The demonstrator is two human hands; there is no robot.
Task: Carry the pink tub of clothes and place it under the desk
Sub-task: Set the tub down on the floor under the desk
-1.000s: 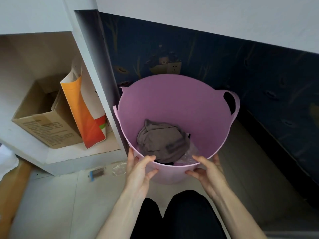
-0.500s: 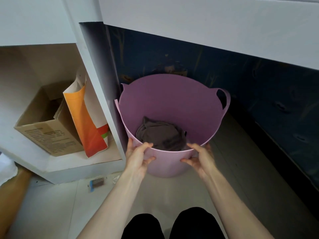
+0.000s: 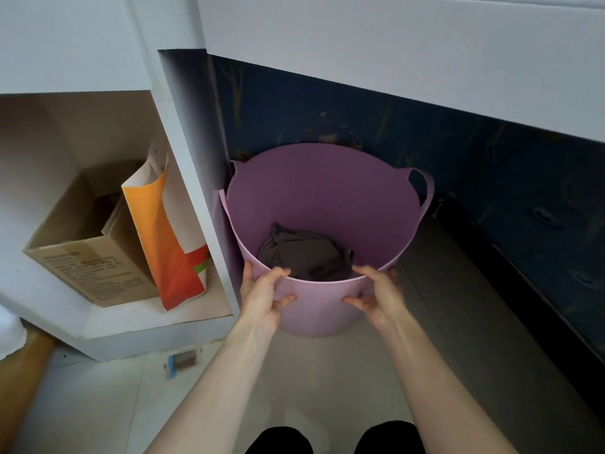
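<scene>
Hands grip the near rim of the pink tub [image 3: 322, 204]: left hand [image 3: 265, 294] and right hand [image 3: 376, 294] both closed on it, the tub straight ahead, sitting on the floor beneath the desk [image 3: 393, 54].

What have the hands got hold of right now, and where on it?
Both hands grip the pink tub by its near rim: left hand and right hand side by side, thumbs hooked inside, fingers on the outer wall. The handles are untouched.
</scene>
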